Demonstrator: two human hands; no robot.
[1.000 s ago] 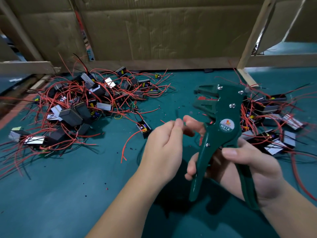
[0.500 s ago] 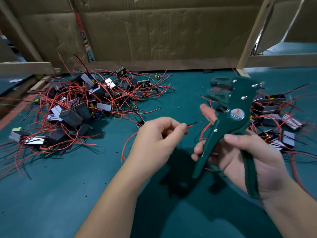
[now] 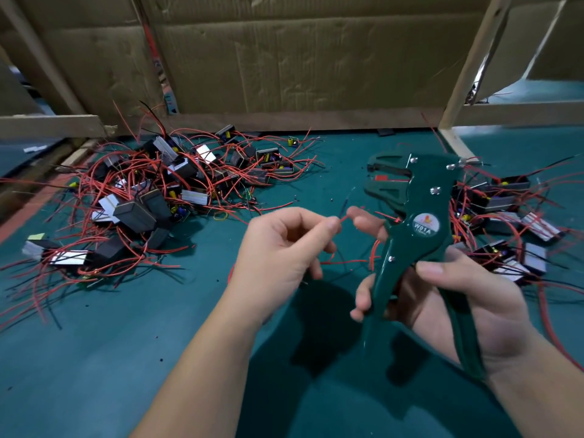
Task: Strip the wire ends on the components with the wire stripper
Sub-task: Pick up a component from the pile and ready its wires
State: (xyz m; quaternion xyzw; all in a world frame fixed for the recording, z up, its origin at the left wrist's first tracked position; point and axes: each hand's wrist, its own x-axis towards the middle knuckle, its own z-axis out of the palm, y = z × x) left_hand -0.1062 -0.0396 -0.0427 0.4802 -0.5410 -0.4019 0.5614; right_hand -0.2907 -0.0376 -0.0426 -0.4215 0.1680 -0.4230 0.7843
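the left hand and right hand are bare, as are both forearms.

Left hand: thumb and forefinger pinch the end of a red wire, held above the teal surface. Right hand: grips both handles of a green wire stripper, thumb across one handle, fingers curled round the other; its forefinger tip lies just beside the pinched wire end. Stripper head points up, jaws parted and facing left, apart from the wire. Round label on the body reads W01A. A pile of components with tangled red and black leads lies on the surface at left; a second pile lies at right, behind the stripper. Cardboard sheet and wooden frame stand at the back.
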